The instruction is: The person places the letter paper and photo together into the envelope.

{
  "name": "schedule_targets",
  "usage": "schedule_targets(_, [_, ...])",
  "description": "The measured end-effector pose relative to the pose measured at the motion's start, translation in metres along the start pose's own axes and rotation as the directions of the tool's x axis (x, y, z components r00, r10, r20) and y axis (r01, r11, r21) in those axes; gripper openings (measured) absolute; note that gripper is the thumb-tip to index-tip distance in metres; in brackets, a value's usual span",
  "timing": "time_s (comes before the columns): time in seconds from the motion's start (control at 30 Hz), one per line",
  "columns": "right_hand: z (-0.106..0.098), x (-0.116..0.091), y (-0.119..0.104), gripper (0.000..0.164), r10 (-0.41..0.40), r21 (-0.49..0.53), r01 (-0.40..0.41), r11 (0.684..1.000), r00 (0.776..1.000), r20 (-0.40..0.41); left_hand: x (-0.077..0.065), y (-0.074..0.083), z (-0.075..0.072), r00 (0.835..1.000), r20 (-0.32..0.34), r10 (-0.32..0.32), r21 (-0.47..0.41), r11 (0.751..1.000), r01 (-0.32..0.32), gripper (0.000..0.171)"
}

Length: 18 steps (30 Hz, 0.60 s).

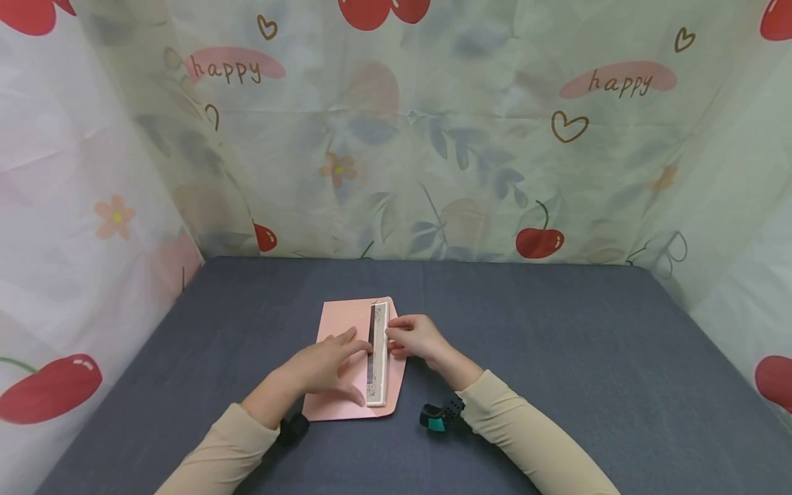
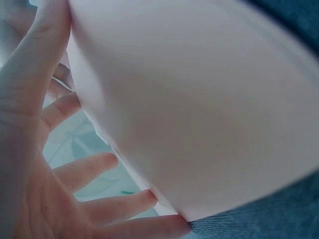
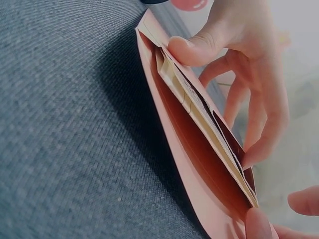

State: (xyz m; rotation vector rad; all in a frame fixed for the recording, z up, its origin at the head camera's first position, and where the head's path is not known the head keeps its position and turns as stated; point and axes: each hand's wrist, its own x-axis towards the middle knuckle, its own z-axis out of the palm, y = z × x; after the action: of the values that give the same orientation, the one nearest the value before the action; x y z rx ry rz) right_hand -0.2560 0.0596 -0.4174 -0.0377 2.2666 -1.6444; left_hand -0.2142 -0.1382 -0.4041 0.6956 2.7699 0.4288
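A pink envelope (image 1: 344, 317) lies with its flap (image 1: 396, 385) spread to the right. A cream card (image 1: 378, 385) with ornamental print and a dark band stands partly in its mouth. In the right wrist view, the mouth gapes beneath the layered cream card (image 3: 185, 99). My left hand (image 1: 328, 361) holds the envelope's upper panel by the mouth edge, thumb at the near end, fingers spread farther along. The left wrist view shows that panel (image 2: 189, 109) bowed beside the left fingers (image 2: 89, 172). My right hand (image 1: 417, 338) pinches the card's right edge towards its far end.
Dark blue-grey cloth (image 1: 557, 357) covers the table. A printed curtain (image 1: 421, 158) with cherries and hearts rises behind it and at both sides. A black strap with a teal part (image 1: 436, 424) shows by the right wrist, and a black wrist device (image 1: 293, 427) by the left.
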Motion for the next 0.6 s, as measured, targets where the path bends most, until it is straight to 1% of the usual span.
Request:
schedule_targets(0.23, [0.0022,-0.0001,-0.0021,0.033,0.010,-0.002,-0.010,1.000,1.000,0.003,-0.0005,-0.0003,0.0002,1.000,-0.002,0.005,0.002,1.000,-0.005,0.079])
schedule_targets(0.6, [0.0050,0.0018,-0.0019,0.034,0.004,0.003,-0.004,1.000,1.000,0.008,-0.0008,0.0003,0.0004,1.000,-0.004,0.004,0.006,1.000,-0.004,0.078])
